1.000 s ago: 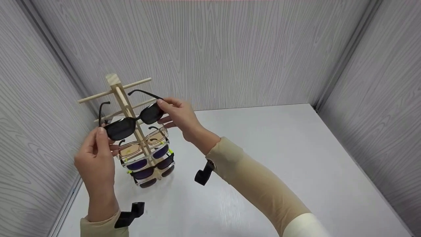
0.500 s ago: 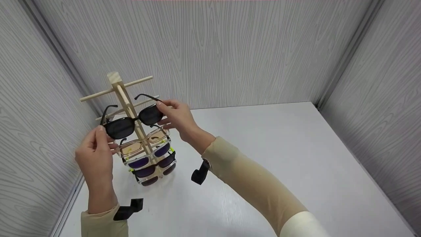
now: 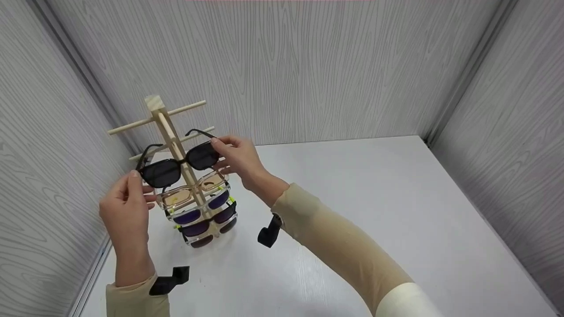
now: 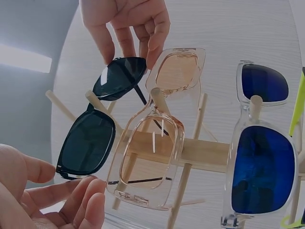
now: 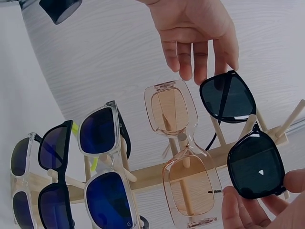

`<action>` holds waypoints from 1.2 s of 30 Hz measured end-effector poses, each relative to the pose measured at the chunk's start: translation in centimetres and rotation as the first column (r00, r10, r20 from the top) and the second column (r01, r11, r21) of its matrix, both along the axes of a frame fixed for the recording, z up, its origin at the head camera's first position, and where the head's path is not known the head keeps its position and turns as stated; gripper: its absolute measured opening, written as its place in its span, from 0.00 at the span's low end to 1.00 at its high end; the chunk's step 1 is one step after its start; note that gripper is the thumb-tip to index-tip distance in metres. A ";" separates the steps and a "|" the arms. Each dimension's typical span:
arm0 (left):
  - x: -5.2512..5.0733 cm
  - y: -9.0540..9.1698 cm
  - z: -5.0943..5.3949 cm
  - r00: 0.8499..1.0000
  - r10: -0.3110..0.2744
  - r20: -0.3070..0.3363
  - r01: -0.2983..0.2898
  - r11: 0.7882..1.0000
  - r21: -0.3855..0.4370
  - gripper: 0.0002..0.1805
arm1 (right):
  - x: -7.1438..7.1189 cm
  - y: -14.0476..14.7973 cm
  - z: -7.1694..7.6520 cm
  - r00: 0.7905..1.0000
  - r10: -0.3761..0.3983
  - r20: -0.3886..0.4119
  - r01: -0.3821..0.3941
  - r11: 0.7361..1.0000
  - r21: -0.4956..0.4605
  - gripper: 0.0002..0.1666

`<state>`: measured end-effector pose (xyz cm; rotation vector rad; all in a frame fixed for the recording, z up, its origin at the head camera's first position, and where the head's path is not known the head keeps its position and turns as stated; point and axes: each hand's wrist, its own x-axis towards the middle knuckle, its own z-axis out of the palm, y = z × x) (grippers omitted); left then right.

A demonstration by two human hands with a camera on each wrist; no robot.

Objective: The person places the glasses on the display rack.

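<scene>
Black sunglasses (image 3: 161,173) with dark lenses are held by both hands, one at each end of the front. My left hand (image 3: 128,211) pinches the left end between thumb and fingers, and my right hand (image 3: 240,160) pinches the right end. Their temples are unfolded and point back past the wooden display stand (image 3: 155,104). At their bridge a wooden peg (image 4: 95,102) shows in the left wrist view; contact is hard to tell. Right below hang clear-framed glasses with peach lenses (image 5: 169,107), near the loose fingers of both hands.
Lower on the stand hang clear-framed blue-lens sunglasses (image 4: 264,171), a black pair (image 5: 53,148) and another clear-framed pair (image 3: 202,241). Crossbars (image 3: 187,108) stick out at the top. The stand is on a white table (image 3: 352,211) between grey wood-grain walls (image 3: 286,66).
The black sunglasses have tilted, their temples swinging lower behind the front. Both hands keep their pinch and have shifted only slightly.
</scene>
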<state>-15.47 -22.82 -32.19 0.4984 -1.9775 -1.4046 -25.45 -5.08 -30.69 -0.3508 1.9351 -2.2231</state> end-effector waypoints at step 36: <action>2.7 -0.4 -6.4 0.942 -0.061 -0.330 0.052 0.998 -0.036 0.14 | 1.2 8.4 -3.7 1.000 0.021 -0.012 -0.022 0.998 -0.057 0.16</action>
